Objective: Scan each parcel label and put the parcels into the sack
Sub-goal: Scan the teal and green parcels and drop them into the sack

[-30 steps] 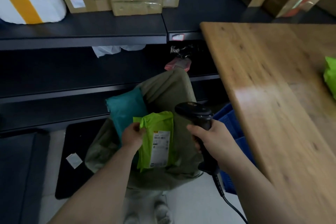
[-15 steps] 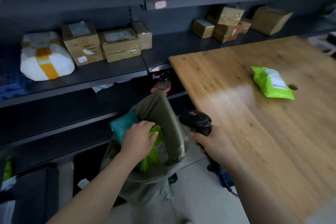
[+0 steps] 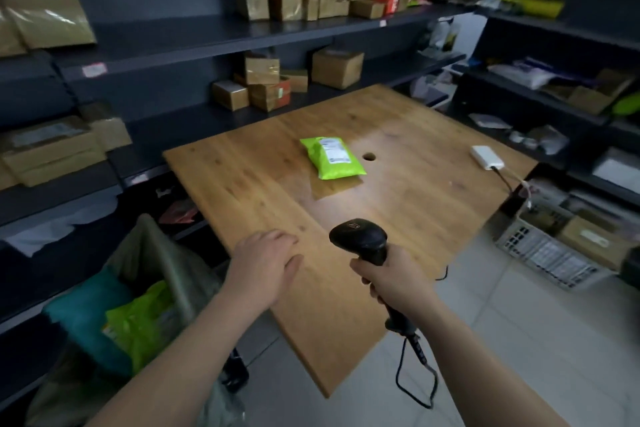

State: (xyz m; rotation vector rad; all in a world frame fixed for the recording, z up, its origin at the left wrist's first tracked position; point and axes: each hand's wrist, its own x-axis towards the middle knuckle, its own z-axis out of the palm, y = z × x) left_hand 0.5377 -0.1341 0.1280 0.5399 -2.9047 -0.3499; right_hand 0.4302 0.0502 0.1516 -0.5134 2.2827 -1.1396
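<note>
Two parcels (image 3: 138, 326) in the sack (image 3: 162, 253), one green parcel (image 3: 330, 158) waiting far; right hand (image 3: 394, 282) grips scanner (image 3: 358, 239), left hand (image 3: 266, 263) loose, empty.

The label (image 3: 335, 150) on the green parcel (image 3: 341, 168) is too small to read. The sack (image 3: 156, 253) runs off the bottom edge — its teal parcel (image 3: 83, 315) half buried. The handle of the scanner (image 3: 358, 238) hides inside the right grip (image 3: 394, 284).
</note>
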